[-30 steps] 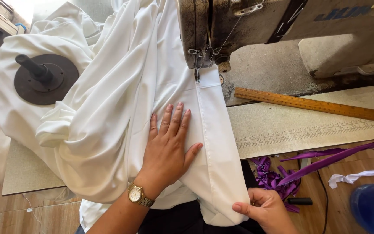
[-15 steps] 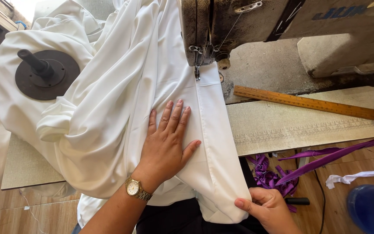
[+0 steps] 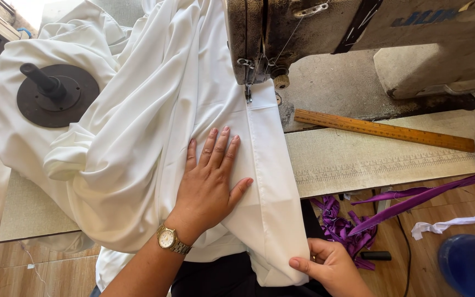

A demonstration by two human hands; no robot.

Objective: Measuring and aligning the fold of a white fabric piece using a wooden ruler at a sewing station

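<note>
Nearest to the person, the right hand (image 3: 331, 267) pinches the lower hem corner of the white fabric (image 3: 138, 148) between thumb and fingers, just off the front edge of the surface (image 3: 358, 165). A little further in, the left hand (image 3: 213, 184) lies flat and spread on the fabric, fingers pointing toward the machine, a gold wristwatch (image 3: 170, 240) on its wrist; it presses the cloth down without gripping it. The folded hem runs from the right hand up to the needle (image 3: 247, 91) of the sewing machine (image 3: 358, 38), where it sits under the presser foot. The rest of the fabric is heaped to the left, partly around a dark round stand (image 3: 56, 93). Right of the seam a wooden ruler (image 3: 383, 130) lies on the surface, and purple ribbon (image 3: 413, 201) hangs off the edge toward the floor.
</note>
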